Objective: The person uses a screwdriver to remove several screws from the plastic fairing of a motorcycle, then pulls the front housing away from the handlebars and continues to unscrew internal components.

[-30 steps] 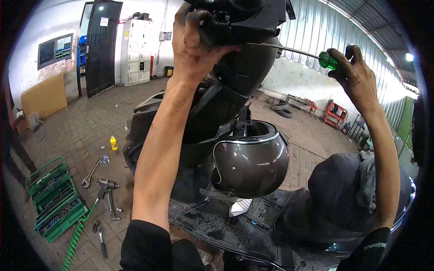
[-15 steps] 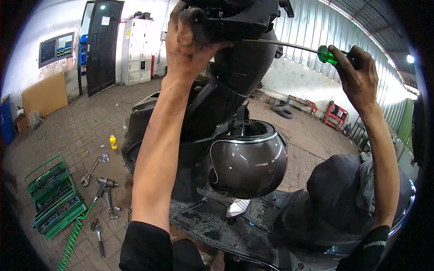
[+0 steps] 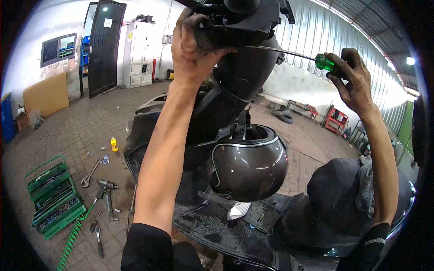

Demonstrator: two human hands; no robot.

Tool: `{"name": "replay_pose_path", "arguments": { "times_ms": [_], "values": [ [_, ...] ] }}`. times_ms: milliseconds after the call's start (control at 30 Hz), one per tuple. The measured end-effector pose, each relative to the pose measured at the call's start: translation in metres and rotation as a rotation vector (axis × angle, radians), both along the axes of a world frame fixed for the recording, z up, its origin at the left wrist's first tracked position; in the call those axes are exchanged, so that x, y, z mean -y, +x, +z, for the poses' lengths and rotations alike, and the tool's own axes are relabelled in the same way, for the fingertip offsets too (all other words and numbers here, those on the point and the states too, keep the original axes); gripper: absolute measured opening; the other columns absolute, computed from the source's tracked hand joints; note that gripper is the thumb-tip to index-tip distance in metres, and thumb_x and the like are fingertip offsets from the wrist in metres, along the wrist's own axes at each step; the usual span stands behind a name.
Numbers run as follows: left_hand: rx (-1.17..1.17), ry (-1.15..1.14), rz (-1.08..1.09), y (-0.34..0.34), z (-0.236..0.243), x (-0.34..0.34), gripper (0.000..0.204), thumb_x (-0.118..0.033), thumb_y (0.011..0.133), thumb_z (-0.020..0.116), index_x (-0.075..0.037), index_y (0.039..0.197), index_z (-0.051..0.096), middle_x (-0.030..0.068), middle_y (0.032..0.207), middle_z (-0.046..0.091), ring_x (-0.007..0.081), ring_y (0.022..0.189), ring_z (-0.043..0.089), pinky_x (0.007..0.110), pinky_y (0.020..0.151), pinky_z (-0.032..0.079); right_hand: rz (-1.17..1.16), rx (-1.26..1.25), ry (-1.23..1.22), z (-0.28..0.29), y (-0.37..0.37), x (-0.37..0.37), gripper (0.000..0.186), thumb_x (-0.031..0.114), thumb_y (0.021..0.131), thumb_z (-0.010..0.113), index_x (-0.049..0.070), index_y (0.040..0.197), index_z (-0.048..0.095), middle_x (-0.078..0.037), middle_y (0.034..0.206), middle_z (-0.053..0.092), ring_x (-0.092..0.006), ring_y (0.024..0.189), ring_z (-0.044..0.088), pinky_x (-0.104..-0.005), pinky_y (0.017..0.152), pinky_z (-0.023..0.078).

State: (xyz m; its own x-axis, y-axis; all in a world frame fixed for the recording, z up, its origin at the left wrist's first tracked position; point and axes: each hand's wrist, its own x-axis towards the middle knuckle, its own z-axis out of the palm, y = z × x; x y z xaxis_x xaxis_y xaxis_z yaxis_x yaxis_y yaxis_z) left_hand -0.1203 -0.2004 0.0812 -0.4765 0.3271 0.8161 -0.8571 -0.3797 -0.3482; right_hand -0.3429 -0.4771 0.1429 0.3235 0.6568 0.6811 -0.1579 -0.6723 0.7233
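My right hand point(image 3: 353, 81) holds the green handle of a long screwdriver point(image 3: 294, 54) between thumb and fingers. The screwdriver lies nearly level, its shaft reaching left to the black handlebar cover point(image 3: 251, 25) of a scooter. Its tip is hidden behind or at the cover. My left hand point(image 3: 195, 49) is wrapped round the left side of that cover, thumb stretched along its lower edge near the shaft. Below hangs a dark grey helmet point(image 3: 251, 169) with a silver trim line, in front of the scooter's body above the footboard point(image 3: 217, 230).
At the left on the brick floor stand an open green toolbox point(image 3: 56, 194), an impact wrench point(image 3: 107, 185), an adjustable wrench point(image 3: 91, 172), a ratchet point(image 3: 99, 243) and a yellow bottle point(image 3: 114, 144). A coiled green hose point(image 3: 70, 246) runs there. A grey cloth point(image 3: 365, 189) lies on the seat, lower right.
My right hand's fingers have turned and shifted on the screwdriver handle. The handle sits slightly lower and further left. My left hand keeps its hold on the cover; the whole view has shifted slightly.
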Motion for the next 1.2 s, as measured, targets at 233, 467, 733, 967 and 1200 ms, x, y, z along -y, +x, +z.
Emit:
{"name": "replay_pose_path", "arguments": {
  "times_ms": [233,467,733,967,1200],
  "values": [
    [-0.061,0.013,-0.062,0.0,-0.002,0.004,0.077,-0.023,0.044,0.088,-0.01,0.108,0.048,0.0155,0.117,0.048,0.0337,0.106,0.051,0.038,0.088,0.046,0.061,-0.217,0.084,0.034,-0.011,-0.027,0.04,0.017,0.064,0.067,0.003,0.101,0.061,-0.016,0.084,0.057,-0.0278,0.075,0.059,-0.0359,0.073,0.049],
    [-0.042,0.007,-0.036,0.002,-0.002,0.0,0.078,-0.023,0.044,0.088,-0.01,0.108,0.048,0.0172,0.118,0.048,0.0351,0.107,0.05,0.038,0.088,0.045,-0.015,-0.185,-0.036,0.039,-0.02,-0.027,0.058,0.016,0.06,0.07,-0.001,0.11,0.048,-0.019,0.105,0.053,-0.03,0.091,0.055,-0.042,0.078,0.047],
    [-0.024,-0.017,0.044,-0.001,-0.002,0.002,0.078,-0.026,0.047,0.088,-0.008,0.11,0.044,0.0106,0.106,0.052,0.0252,0.097,0.055,0.034,0.083,0.048,0.031,-0.438,0.445,0.03,-0.03,-0.033,0.047,0.036,0.081,0.062,-0.002,0.107,0.057,-0.018,0.088,0.06,-0.024,0.077,0.059,-0.0347,0.073,0.05],
    [-0.021,-0.009,0.071,0.003,-0.001,0.001,0.079,-0.03,0.047,0.088,-0.008,0.109,0.044,0.0105,0.104,0.051,0.0253,0.096,0.054,0.034,0.081,0.047,-0.117,-0.521,0.577,0.031,-0.035,-0.044,0.064,0.046,0.076,0.064,-0.003,0.113,0.046,-0.016,0.089,0.059,-0.0208,0.08,0.057,-0.0334,0.074,0.048],
    [0.037,0.026,0.062,-0.004,0.001,0.0,0.081,-0.028,0.046,0.089,-0.008,0.109,0.043,0.0104,0.104,0.051,0.0252,0.097,0.053,0.035,0.082,0.046,-0.091,-0.462,0.592,0.022,-0.042,-0.049,0.06,0.034,0.069,0.07,-0.005,0.109,0.049,-0.019,0.096,0.057,-0.0263,0.088,0.056,-0.0366,0.084,0.045]
  ]
}}
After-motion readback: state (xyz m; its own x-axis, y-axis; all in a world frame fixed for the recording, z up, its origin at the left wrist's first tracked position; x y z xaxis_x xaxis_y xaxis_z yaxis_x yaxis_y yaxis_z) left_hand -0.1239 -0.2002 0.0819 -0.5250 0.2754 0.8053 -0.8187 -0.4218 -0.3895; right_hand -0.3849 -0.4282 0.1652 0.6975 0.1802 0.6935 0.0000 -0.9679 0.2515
